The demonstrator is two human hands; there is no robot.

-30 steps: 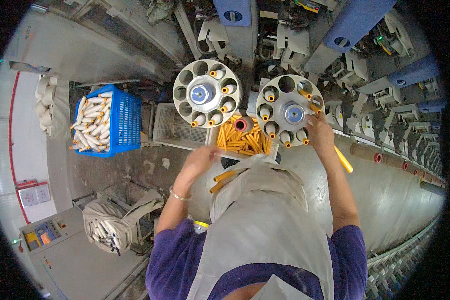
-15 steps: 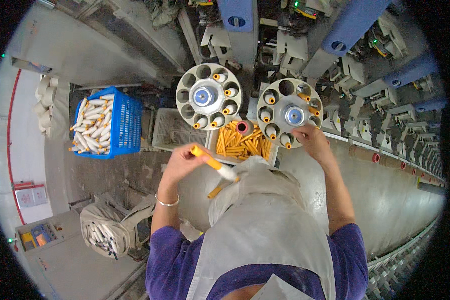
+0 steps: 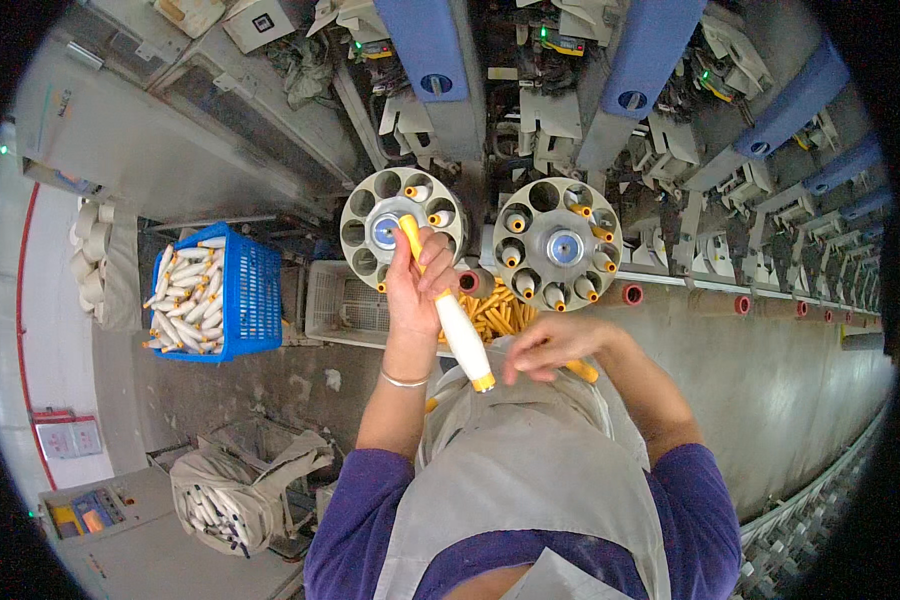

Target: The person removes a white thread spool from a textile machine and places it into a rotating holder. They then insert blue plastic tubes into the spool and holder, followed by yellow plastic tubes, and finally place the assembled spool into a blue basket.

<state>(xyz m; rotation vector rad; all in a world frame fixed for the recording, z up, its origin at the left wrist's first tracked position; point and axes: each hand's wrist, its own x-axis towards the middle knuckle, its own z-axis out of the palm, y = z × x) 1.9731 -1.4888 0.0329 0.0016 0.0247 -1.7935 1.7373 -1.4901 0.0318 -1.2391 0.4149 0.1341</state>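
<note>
My left hand [image 3: 420, 280] is closed round a yarn bobbin [image 3: 462, 335]. White yarn and a yellow tip stick out below the fist, and a bare yellow tube end shows above it; whether this is one piece or two is hidden. My right hand [image 3: 550, 345] is beside the bobbin's lower tip, its slightly blurred fingers loosely stretched towards it. From beneath the right hand a yellow tube [image 3: 581, 371] pokes out; I cannot tell what supports it. Beyond my hands are a left round holder [image 3: 354, 205] and a right round holder [image 3: 610, 205], with bobbins in some holes.
A blue basket [image 3: 256, 300] of white bobbins stands at left, near a pale crate [image 3: 345, 308]. Loose yellow tubes [image 3: 500, 315] lie behind my right hand. A cloth bag [image 3: 195, 465] holds dark-tipped bobbins. Blue machine columns [image 3: 650, 55] stand ahead.
My left hand has moved right and up with the bobbin, which now hangs more steeply. My right hand has left the right holder and come down and left towards the bobbin.
</note>
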